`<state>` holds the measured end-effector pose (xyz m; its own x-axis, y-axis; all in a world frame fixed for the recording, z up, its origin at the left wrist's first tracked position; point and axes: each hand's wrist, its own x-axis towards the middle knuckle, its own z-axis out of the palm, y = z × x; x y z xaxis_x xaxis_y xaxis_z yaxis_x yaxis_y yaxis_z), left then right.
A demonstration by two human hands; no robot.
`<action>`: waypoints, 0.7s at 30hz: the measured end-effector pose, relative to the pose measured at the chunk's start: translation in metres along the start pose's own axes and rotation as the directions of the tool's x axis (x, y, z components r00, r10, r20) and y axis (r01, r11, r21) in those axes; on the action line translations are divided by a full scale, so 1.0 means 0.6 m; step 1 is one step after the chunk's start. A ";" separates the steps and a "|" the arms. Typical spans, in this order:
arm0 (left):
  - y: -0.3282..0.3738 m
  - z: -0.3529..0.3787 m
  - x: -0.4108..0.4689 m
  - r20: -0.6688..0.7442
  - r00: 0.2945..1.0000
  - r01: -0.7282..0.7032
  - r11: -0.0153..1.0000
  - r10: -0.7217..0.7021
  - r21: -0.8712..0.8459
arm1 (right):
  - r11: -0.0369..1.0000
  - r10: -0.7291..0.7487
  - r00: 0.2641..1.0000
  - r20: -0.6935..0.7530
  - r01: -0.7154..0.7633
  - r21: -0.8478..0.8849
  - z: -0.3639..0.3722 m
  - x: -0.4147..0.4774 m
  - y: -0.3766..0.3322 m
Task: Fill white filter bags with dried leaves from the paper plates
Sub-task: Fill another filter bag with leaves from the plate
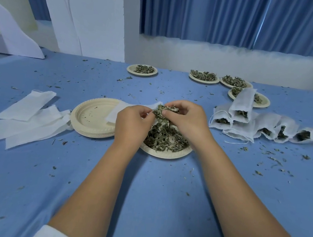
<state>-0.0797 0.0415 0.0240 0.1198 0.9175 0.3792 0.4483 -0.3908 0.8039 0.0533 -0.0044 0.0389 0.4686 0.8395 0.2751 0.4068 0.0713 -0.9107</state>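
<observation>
Left hand [132,120] pinching filter bag [115,111], right hand [187,120] gripping leaves [160,110], above plate [167,155]

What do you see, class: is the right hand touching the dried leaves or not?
Touching. The head view shows the right hand pinching a clump of dried leaves at the mouth of the white filter bag.

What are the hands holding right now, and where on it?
The left hand pinches the white filter bag at its open mouth edge; the right hand pinches a clump of dried leaves at that mouth.
</observation>
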 end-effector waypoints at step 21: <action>0.005 0.004 -0.001 0.093 0.994 0.081 0.963 -0.058 -0.259 | 0.932 0.213 0.967 0.137 -0.243 0.270 0.009 0.001 0.002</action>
<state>-0.0763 0.0402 0.0248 0.1756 0.9416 0.2874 0.2119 -0.3213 0.9230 0.0500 -0.0011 0.0361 0.4324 0.9012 0.0303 0.0535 0.0079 -0.9985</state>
